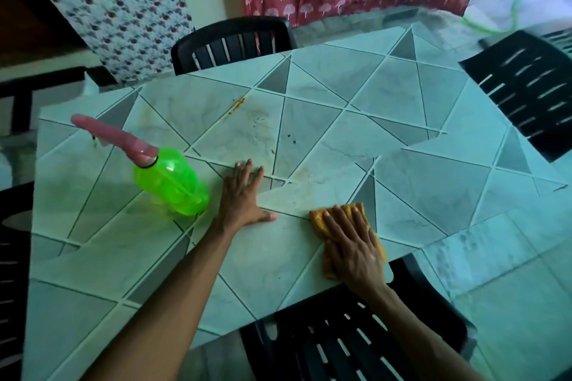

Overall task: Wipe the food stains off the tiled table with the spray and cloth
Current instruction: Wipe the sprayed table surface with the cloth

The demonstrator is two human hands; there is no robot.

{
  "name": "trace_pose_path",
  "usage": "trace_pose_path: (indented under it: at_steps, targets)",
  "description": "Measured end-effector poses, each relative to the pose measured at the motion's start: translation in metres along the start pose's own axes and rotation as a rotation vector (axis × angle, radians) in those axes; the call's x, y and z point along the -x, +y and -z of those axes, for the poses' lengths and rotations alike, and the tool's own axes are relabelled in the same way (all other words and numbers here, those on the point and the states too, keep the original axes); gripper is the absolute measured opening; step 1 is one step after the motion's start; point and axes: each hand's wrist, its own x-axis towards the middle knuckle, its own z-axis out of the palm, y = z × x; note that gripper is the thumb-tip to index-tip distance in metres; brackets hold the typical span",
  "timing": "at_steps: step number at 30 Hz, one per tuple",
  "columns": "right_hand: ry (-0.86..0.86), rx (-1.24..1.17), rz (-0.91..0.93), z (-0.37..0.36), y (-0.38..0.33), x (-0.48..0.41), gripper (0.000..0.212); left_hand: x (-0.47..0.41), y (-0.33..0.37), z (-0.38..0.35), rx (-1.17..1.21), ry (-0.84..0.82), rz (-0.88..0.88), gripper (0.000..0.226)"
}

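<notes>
Pressing cloth [319, 221] flat, right hand [353, 246]; left hand [242, 198] flat on table [312, 120]

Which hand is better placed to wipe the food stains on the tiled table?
Right: the right hand presses the orange fabric cloth; the left hand lies bare beside the green plastic spray bottle.

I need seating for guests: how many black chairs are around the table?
4: far chair, right chair, near chair, and left chair, cut off by the frame. The dark shape upper left may be another.

Glossy translucent plastic spray bottle [173, 182]; soft cloth [340, 216]; smooth tiled table [402, 195].
</notes>
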Motion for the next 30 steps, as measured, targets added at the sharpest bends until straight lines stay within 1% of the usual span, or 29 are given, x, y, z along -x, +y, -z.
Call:
trace_pose_path:
  at_steps: [3, 9, 10, 12, 14, 15, 19, 21, 22, 24, 25, 28, 30]
  targets:
    - [-0.022, 0.030, 0.046, 0.003, 0.007, -0.033, 0.058, -0.010, -0.002, 0.004, 0.036, -0.008, 0.058, 0.134]
    - [-0.084, -0.014, -0.054, 0.004, -0.001, -0.207, 0.063, -0.010, 0.000, -0.009, 0.099, 0.090, 0.084, 0.137]
    - [-0.088, -0.027, -0.061, 0.003, -0.008, -0.230, 0.062, -0.013, 0.000, -0.010, 0.112, 0.098, 0.088, 0.138]
    - [-0.067, -0.042, -0.082, 0.000, -0.023, -0.249, 0.059, -0.012, -0.002, -0.010, 0.104, 0.092, 0.091, 0.139]
    - [-0.052, -0.061, -0.054, -0.003, -0.025, -0.238, 0.058, -0.012, 0.000, -0.009, 0.089, 0.082, 0.106, 0.139]
    - [-0.047, -0.052, -0.010, -0.005, -0.022, -0.222, 0.058, -0.011, 0.001, -0.008, 0.085, 0.080, 0.115, 0.139]
    - [-0.010, -0.010, 0.124, -0.005, -0.001, -0.122, 0.061, -0.009, 0.006, -0.003, 0.079, 0.059, 0.127, 0.137]
    - [-0.057, 0.004, 0.164, -0.001, 0.014, -0.082, 0.062, -0.009, 0.008, -0.001, 0.066, 0.048, 0.130, 0.137]
    - [-0.072, 0.015, 0.183, 0.002, 0.020, -0.076, 0.061, -0.009, 0.008, -0.001, 0.063, 0.051, 0.134, 0.138]
    - [-0.085, 0.031, 0.183, 0.004, 0.026, -0.093, 0.061, -0.009, 0.009, -0.001, 0.064, 0.054, 0.141, 0.139]
    - [-0.077, 0.033, 0.153, 0.003, 0.023, -0.110, 0.060, -0.009, 0.009, -0.002, 0.065, 0.055, 0.137, 0.139]
    - [-0.071, 0.012, 0.073, 0.001, -0.002, -0.173, 0.057, -0.008, 0.009, -0.002, 0.057, 0.068, 0.139, 0.138]
    - [-0.081, 0.002, 0.044, -0.001, -0.017, -0.196, 0.056, -0.007, 0.009, -0.002, 0.069, 0.076, 0.146, 0.136]
